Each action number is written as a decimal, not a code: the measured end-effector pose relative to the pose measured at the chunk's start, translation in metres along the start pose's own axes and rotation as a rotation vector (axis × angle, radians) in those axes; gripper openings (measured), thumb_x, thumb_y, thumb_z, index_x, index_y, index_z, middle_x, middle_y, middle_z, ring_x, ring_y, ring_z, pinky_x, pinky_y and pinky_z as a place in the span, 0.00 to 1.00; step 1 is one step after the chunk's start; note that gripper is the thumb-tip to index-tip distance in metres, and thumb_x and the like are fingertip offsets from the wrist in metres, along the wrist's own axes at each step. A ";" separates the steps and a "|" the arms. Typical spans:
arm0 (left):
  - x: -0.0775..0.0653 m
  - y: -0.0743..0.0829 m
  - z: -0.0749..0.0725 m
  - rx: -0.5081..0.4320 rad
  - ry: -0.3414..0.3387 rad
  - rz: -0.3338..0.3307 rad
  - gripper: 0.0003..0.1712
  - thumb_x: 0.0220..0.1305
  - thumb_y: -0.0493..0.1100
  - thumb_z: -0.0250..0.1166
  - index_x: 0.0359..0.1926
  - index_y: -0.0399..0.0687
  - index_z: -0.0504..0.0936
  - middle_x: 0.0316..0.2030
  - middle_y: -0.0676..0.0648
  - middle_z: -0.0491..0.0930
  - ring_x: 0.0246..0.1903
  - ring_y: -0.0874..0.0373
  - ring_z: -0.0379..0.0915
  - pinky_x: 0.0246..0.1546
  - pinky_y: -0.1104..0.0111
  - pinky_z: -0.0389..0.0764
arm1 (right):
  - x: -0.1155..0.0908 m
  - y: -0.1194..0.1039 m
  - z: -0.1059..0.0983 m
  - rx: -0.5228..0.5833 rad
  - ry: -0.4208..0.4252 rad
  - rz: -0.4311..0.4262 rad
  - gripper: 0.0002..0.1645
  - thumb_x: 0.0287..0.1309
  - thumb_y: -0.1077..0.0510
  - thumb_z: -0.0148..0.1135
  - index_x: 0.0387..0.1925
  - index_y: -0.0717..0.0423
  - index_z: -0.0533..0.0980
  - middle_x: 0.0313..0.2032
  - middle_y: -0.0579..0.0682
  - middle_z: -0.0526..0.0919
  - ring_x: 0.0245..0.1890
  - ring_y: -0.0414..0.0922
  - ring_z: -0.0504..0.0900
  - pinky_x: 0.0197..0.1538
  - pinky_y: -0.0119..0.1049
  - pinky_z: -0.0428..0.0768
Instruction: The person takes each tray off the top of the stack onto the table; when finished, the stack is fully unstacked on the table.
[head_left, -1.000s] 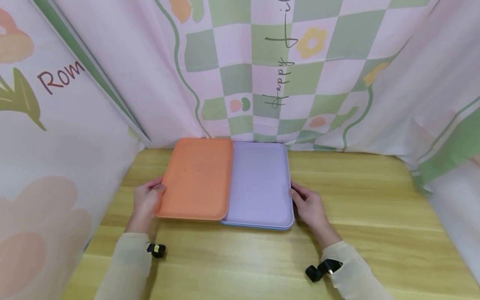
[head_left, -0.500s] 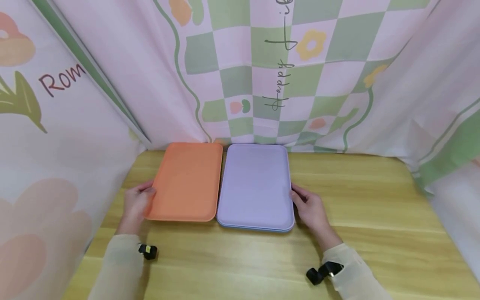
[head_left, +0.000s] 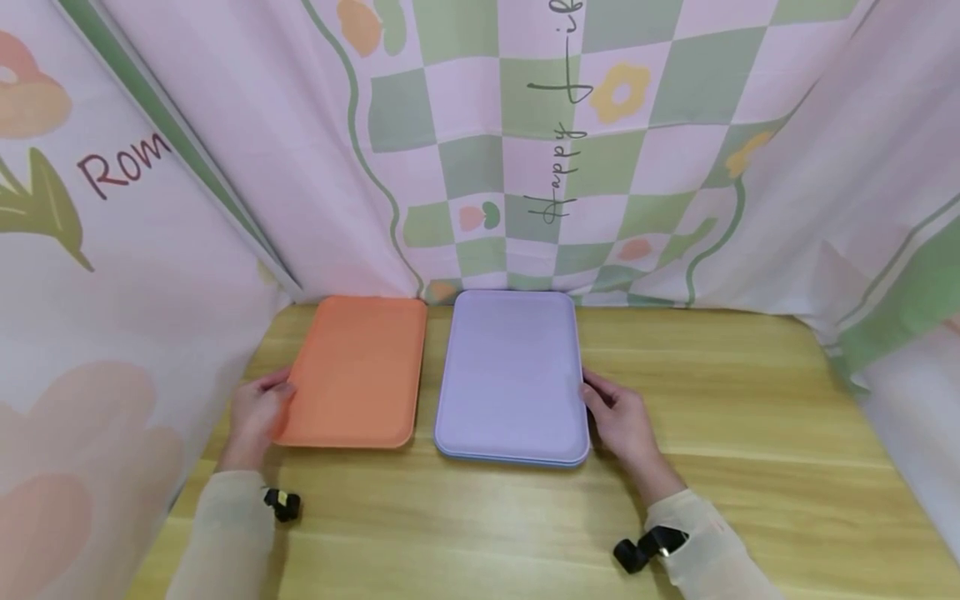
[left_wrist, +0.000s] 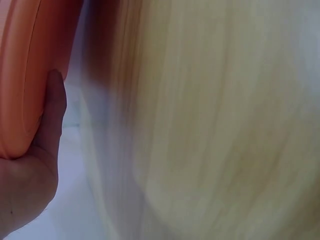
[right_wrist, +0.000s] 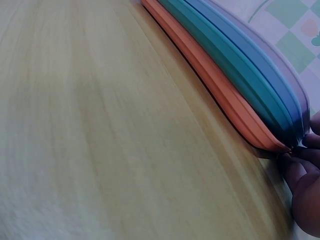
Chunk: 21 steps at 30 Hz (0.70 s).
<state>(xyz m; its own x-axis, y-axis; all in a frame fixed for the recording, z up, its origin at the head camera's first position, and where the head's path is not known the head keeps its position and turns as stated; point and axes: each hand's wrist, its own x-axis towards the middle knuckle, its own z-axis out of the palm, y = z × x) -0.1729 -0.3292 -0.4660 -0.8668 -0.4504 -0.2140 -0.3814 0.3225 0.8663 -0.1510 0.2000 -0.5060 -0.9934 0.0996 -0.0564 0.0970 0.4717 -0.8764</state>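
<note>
At the left, my left hand (head_left: pixel 255 415) grips the left edge of an orange rectangular tray (head_left: pixel 354 373). In the left wrist view this tray (left_wrist: pixel 16 75) is held over the table, with a finger along its side. To its right lies a stack of trays, topped by a purple tray (head_left: pixel 513 375). My right hand (head_left: pixel 618 414) holds the stack's right edge, its fingers bent at the rim. Beneath the purple one, the right wrist view shows a blue tray (right_wrist: pixel 240 47), a teal tray (right_wrist: pixel 232 70) and another orange tray (right_wrist: pixel 215 80) lowest, on the table.
The wooden table (head_left: pixel 480 533) ends at the back against a checkered curtain (head_left: pixel 540 167). A printed curtain (head_left: pixel 112 317) hangs close along the left side, near my left arm. Small black cameras sit on both wrists.
My left hand has carried the orange tray leftward and toward me, off its overlap with the purple tray, opening a gap between them. The stack and my right hand have stayed nearly still.
</note>
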 end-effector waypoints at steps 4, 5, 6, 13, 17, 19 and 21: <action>0.004 -0.003 -0.004 0.039 0.009 -0.009 0.25 0.74 0.35 0.64 0.69 0.35 0.81 0.63 0.35 0.84 0.42 0.71 0.76 0.39 0.82 0.76 | -0.001 0.000 0.000 -0.003 -0.002 0.002 0.28 0.82 0.50 0.58 0.74 0.57 0.76 0.71 0.62 0.78 0.74 0.58 0.76 0.76 0.55 0.75; 0.005 -0.003 -0.006 0.046 0.006 -0.013 0.25 0.75 0.35 0.64 0.70 0.35 0.81 0.65 0.34 0.83 0.46 0.66 0.78 0.40 0.82 0.76 | -0.001 0.000 0.000 0.000 -0.003 0.005 0.28 0.82 0.50 0.58 0.74 0.57 0.76 0.71 0.62 0.78 0.74 0.58 0.75 0.76 0.55 0.75; 0.006 -0.003 -0.006 0.050 0.005 -0.014 0.25 0.75 0.35 0.63 0.70 0.35 0.80 0.67 0.33 0.82 0.50 0.62 0.79 0.40 0.82 0.75 | -0.001 0.000 0.000 0.001 -0.003 0.008 0.28 0.82 0.50 0.57 0.74 0.57 0.75 0.72 0.62 0.78 0.75 0.58 0.75 0.76 0.55 0.75; 0.013 -0.007 -0.012 0.088 -0.001 -0.009 0.26 0.77 0.38 0.62 0.71 0.35 0.79 0.69 0.31 0.79 0.55 0.57 0.79 0.40 0.83 0.74 | -0.002 -0.002 0.001 0.004 0.002 0.010 0.27 0.82 0.51 0.57 0.74 0.56 0.76 0.71 0.61 0.79 0.73 0.57 0.77 0.75 0.54 0.76; 0.016 -0.009 -0.014 0.102 -0.002 -0.015 0.25 0.76 0.38 0.63 0.70 0.35 0.80 0.63 0.34 0.84 0.37 0.75 0.75 0.36 0.83 0.76 | -0.002 -0.002 0.001 0.006 0.007 0.008 0.27 0.82 0.51 0.57 0.74 0.56 0.76 0.70 0.61 0.80 0.72 0.56 0.77 0.74 0.53 0.76; 0.017 -0.010 -0.014 0.088 -0.005 -0.024 0.25 0.75 0.37 0.63 0.70 0.34 0.81 0.57 0.38 0.89 0.32 0.79 0.74 0.35 0.83 0.76 | -0.001 -0.002 0.001 0.011 0.009 0.008 0.27 0.82 0.52 0.57 0.74 0.56 0.76 0.70 0.61 0.80 0.73 0.55 0.77 0.75 0.53 0.76; 0.017 -0.011 -0.014 0.066 -0.007 -0.033 0.26 0.74 0.36 0.63 0.70 0.33 0.81 0.52 0.43 0.91 0.30 0.81 0.74 0.34 0.83 0.77 | -0.001 -0.001 0.001 0.012 0.009 0.007 0.27 0.82 0.52 0.57 0.74 0.56 0.76 0.70 0.61 0.80 0.73 0.55 0.77 0.75 0.53 0.76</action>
<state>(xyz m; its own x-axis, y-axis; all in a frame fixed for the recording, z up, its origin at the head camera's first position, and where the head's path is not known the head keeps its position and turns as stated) -0.1793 -0.3522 -0.4732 -0.8556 -0.4556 -0.2456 -0.4300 0.3615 0.8273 -0.1501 0.1981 -0.5054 -0.9921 0.1112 -0.0582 0.1034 0.4605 -0.8816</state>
